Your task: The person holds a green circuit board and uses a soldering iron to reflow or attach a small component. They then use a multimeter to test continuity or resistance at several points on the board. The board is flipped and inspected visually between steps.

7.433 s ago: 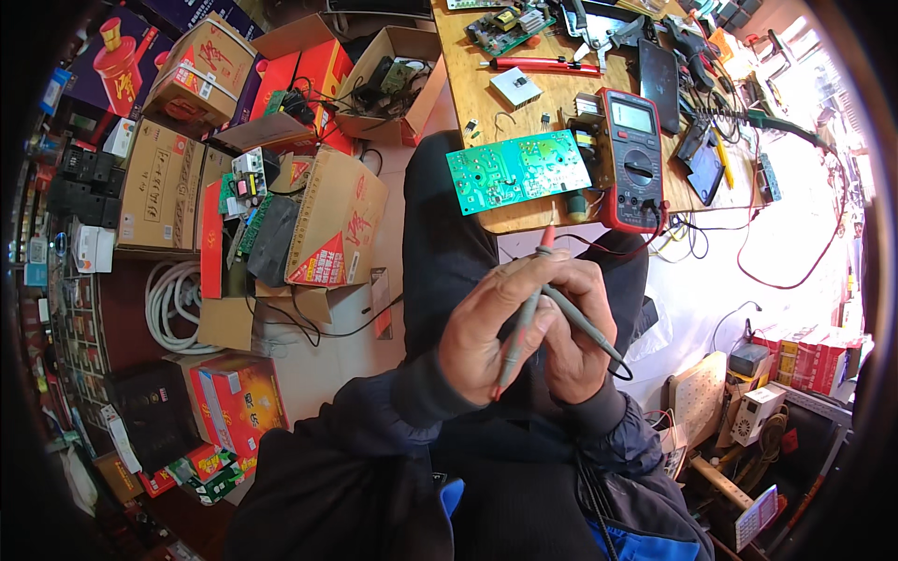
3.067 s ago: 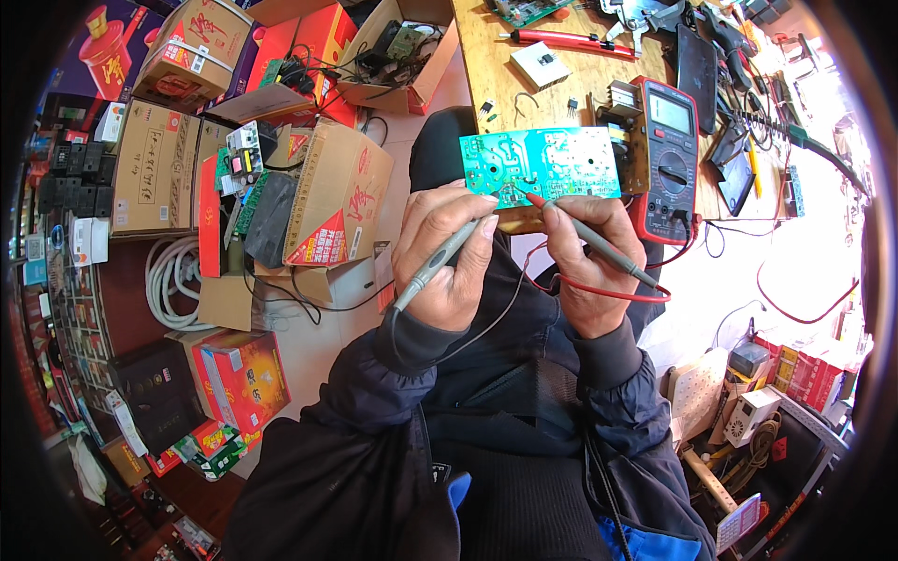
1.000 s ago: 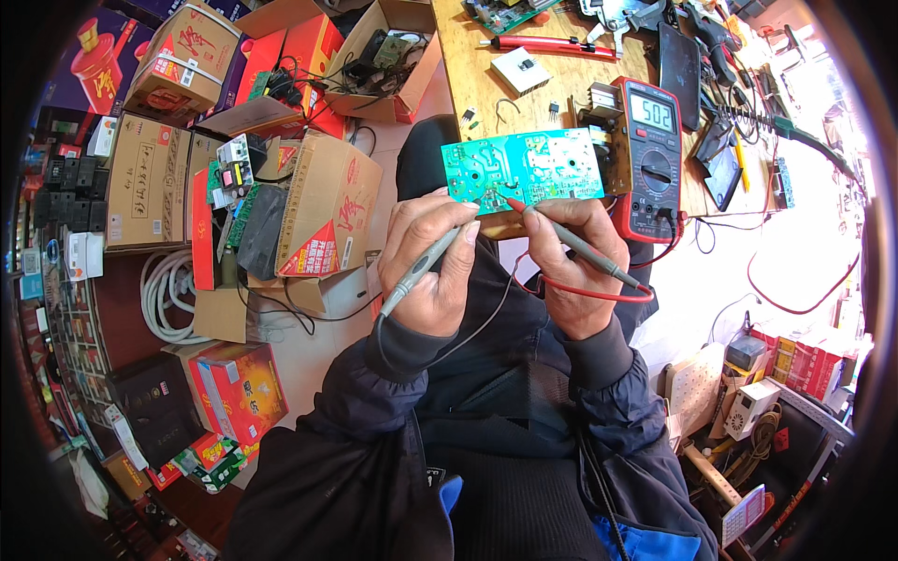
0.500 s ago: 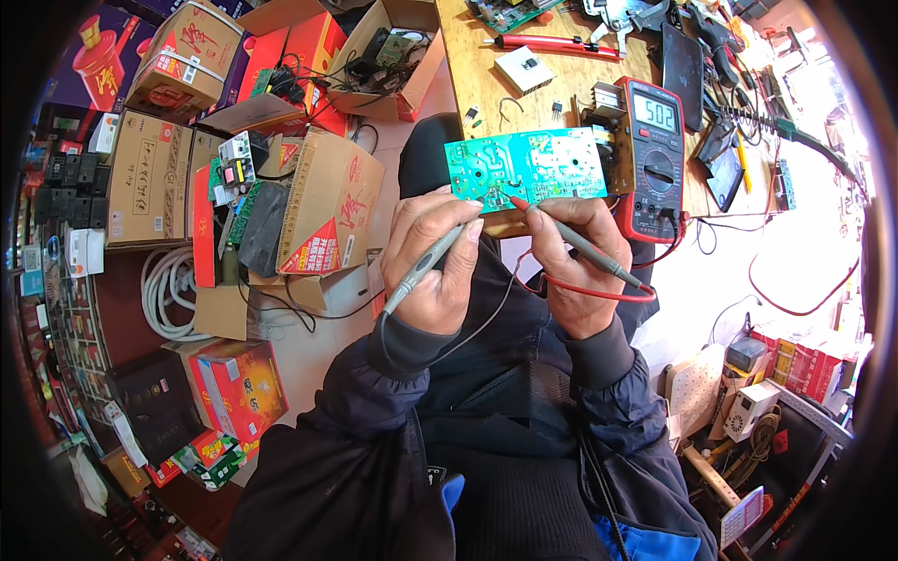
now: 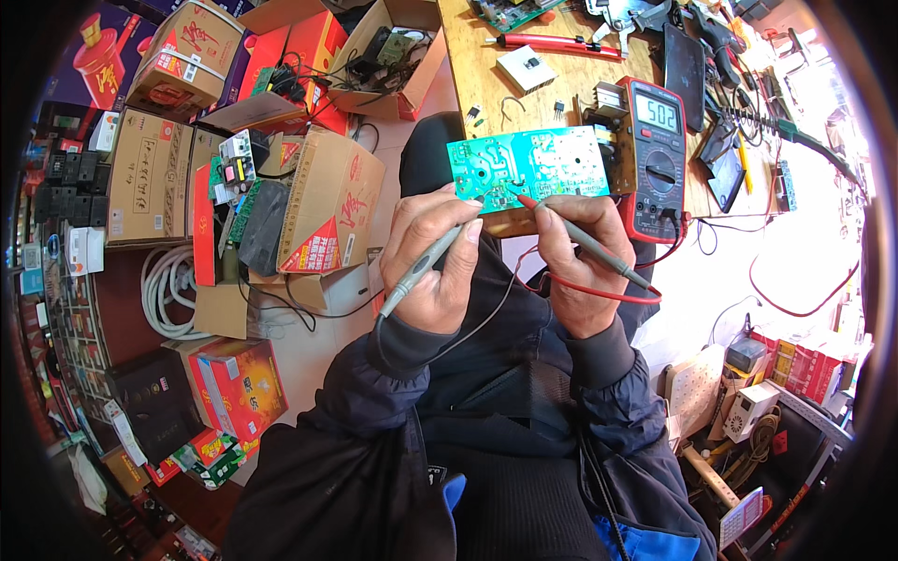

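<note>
A green circuit board (image 5: pixel 528 168) lies at the near edge of the wooden workbench, its soldered side up. My left hand (image 5: pixel 432 252) is closed around a grey test probe (image 5: pixel 421 271) with a black lead; its tip reaches toward the board's near left edge. In my right hand (image 5: pixel 587 262) is a second grey probe (image 5: pixel 599 251), with a red tip pointing at the board's lower middle and a red lead looping below. Whether either tip touches a solder joint is too small to tell. Just right of the board sits a red-framed multimeter (image 5: pixel 655 159) with its display lit.
On the workbench (image 5: pixel 477 75) are a red pen-like tool (image 5: pixel 561 44), a white block (image 5: pixel 526 70), small loose components and a dark phone-like slab (image 5: pixel 684 75). Open cardboard boxes (image 5: pixel 327 201) with electronics and cables stand on the left. A cabled tool (image 5: pixel 795 131) lies at the right.
My right hand and its probe have shifted slightly to the right, and the red tip has moved a little along the board. The board has edged slightly right. Both probes are still held.
</note>
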`<state>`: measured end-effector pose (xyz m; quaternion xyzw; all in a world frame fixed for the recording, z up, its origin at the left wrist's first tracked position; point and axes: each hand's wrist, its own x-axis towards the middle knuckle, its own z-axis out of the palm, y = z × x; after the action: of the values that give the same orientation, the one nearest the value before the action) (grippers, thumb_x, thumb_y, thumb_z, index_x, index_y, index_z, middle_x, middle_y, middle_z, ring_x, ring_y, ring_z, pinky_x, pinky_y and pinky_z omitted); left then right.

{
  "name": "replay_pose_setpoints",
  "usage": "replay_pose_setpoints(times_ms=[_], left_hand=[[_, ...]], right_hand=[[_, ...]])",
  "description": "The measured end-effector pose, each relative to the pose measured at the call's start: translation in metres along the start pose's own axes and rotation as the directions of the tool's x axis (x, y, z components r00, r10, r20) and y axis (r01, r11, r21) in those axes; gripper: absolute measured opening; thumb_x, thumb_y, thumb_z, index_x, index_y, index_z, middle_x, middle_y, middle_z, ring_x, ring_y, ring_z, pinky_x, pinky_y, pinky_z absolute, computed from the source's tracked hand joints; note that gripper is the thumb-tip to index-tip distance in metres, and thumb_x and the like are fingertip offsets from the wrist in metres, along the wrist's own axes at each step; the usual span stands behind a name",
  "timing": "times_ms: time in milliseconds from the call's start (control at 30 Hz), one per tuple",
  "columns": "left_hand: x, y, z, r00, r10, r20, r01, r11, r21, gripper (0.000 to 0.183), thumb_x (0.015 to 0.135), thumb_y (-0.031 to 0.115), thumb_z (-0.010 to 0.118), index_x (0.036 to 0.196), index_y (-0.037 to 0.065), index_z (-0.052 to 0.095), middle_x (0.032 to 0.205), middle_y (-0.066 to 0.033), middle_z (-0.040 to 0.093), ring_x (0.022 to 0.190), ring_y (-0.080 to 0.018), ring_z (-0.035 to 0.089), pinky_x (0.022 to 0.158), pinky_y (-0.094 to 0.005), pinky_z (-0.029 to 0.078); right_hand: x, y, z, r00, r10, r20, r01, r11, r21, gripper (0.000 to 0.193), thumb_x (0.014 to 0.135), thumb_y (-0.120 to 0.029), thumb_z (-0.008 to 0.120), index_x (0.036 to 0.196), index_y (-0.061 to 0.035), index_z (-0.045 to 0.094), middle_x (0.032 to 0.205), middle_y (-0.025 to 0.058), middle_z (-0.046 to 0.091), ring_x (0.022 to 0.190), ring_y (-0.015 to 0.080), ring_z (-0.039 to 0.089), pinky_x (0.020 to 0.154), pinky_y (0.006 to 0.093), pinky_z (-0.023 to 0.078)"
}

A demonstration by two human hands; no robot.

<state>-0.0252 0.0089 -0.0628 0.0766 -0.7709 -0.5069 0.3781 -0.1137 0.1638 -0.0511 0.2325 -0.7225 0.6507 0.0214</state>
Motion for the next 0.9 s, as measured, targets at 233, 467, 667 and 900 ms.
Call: replay_pose_setpoints(times_ms=[233, 467, 667, 900], left_hand=[[0.0005, -0.0004, -0.0021, 0.999, 0.029, 0.027, -0.031, 0.999, 0.045, 0.019, 0.096, -0.002, 0.073, 0.115, 0.001, 0.073, 0.114, -0.0180, 0.072, 0.108, -0.0335, 0.070, 0.095, -0.0412, 0.056], [0.0006, -0.0004, -0.0005, 1.000, 0.016, 0.017, -0.016, 0.999, 0.034, 0.020, 0.095, -0.002, 0.073, 0.115, 0.001, 0.073, 0.112, -0.0161, 0.072, 0.107, -0.0348, 0.070, 0.097, -0.0433, 0.056], [0.0010, 0.0033, -0.0002, 1.000, -0.004, 0.020, 0.003, 0.999, 0.047, 0.020, 0.096, -0.003, 0.073, 0.115, 0.001, 0.073, 0.110, -0.0151, 0.072, 0.106, -0.0353, 0.070, 0.100, -0.0453, 0.056], [0.0016, 0.0015, -0.0002, 1.000, 0.013, 0.015, -0.014, 0.998, 0.053, 0.019, 0.095, -0.003, 0.073, 0.114, 0.001, 0.073, 0.109, -0.0156, 0.071, 0.102, -0.0330, 0.069, 0.100, -0.0443, 0.055]], right_hand=[[-0.0017, 0.0023, 0.0020, 1.000, 0.007, 0.016, -0.008, 1.000, 0.021, 0.016, 0.098, -0.006, 0.079, 0.104, 0.0000, 0.066, 0.091, 0.0084, 0.075, 0.075, 0.0099, 0.069, 0.067, 0.0271, 0.055], [-0.0016, -0.0011, 0.0019, 0.999, 0.038, 0.032, -0.039, 0.998, 0.049, 0.016, 0.099, -0.006, 0.078, 0.105, 0.0010, 0.065, 0.090, 0.0084, 0.075, 0.076, 0.0095, 0.068, 0.067, 0.0267, 0.055], [-0.0016, -0.0009, 0.0017, 0.999, 0.029, 0.031, -0.029, 0.999, 0.020, 0.017, 0.099, -0.007, 0.079, 0.105, 0.0009, 0.066, 0.090, 0.0082, 0.075, 0.075, 0.0085, 0.068, 0.067, 0.0263, 0.055], [-0.0020, -0.0011, 0.0020, 0.999, 0.038, 0.028, -0.038, 0.999, 0.016, 0.016, 0.099, -0.007, 0.079, 0.104, 0.0007, 0.066, 0.090, 0.0081, 0.075, 0.074, 0.0078, 0.067, 0.065, 0.0256, 0.055]])
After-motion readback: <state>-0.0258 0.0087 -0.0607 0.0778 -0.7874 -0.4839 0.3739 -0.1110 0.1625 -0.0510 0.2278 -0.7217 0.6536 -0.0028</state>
